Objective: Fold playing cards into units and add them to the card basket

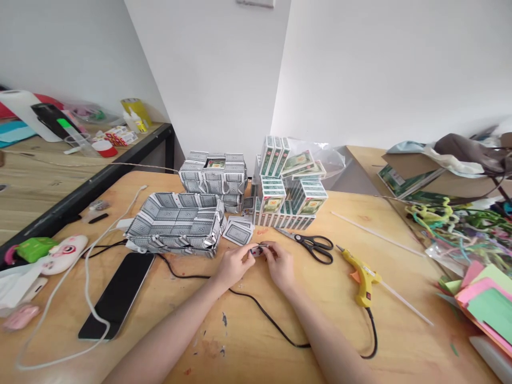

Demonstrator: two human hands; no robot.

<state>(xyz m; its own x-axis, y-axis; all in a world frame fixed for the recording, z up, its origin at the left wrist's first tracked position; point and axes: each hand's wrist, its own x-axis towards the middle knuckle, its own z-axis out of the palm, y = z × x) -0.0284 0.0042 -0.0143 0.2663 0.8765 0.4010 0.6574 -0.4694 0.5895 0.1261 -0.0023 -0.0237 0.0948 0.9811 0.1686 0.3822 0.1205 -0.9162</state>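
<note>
My left hand (235,265) and my right hand (280,262) meet over the middle of the table. Pinched between their fingertips is a small folded playing card (257,250), mostly covered by the fingers. Just beyond lies a loose pile of grey-backed playing cards (238,231). Left of my hands stands an open tray-like box built from folded cards (172,221), with another blocky card structure (214,173) behind it. Several green-and-white card packs (286,221) are stacked at the back, to the right of the pile.
Black-handled scissors (312,245) and a yellow glue gun (363,277) lie to the right. The gun's black cable (264,313) runs under my forearms. A phone (118,296) and white cable (88,277) are at left. Coloured paper (490,306) and pipe cleaners (472,224) fill the right edge.
</note>
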